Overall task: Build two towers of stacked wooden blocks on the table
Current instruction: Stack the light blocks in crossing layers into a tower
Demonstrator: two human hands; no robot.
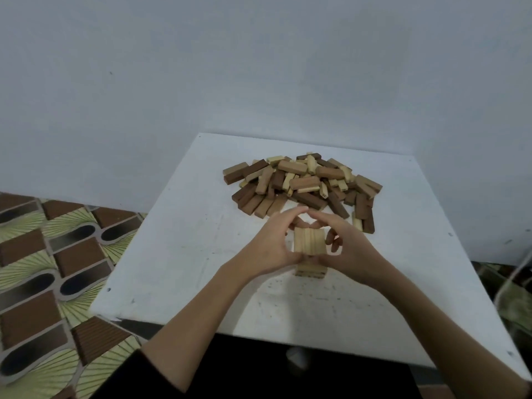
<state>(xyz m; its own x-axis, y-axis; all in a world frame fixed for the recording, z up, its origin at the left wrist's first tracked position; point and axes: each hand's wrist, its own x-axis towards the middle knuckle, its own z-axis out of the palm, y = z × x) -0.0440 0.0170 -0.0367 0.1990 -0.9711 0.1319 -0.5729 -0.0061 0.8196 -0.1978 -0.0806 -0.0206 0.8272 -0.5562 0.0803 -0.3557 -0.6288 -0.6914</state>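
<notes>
From the head camera, the left hand [272, 243] and right hand [349, 246] curl around a short tower of pale wooden blocks [309, 246] on the white square table [172, 254], thumbs at its near side, fingers arching over the far side. Just beyond lies a loose heap of light and dark wooden blocks [302, 184]. Patterned floor tiles [43, 254] lie left.

Beyond both hands, heap of loose blocks [302, 182]: bare wood, matt, in pale, mid-brown and dark brown tones, grain faintly visible. Between the hands, small stacked tower [309, 240]: pale wood, unvarnished, lengthwise grain lines showing on top. Under the hands, table top [178, 254]: white, matt, scuffed and speckled with dark marks. Left of the hands, floor covering [43, 254]: patterned, slight sheen. Wall [259, 67]: plain, matt.
</notes>
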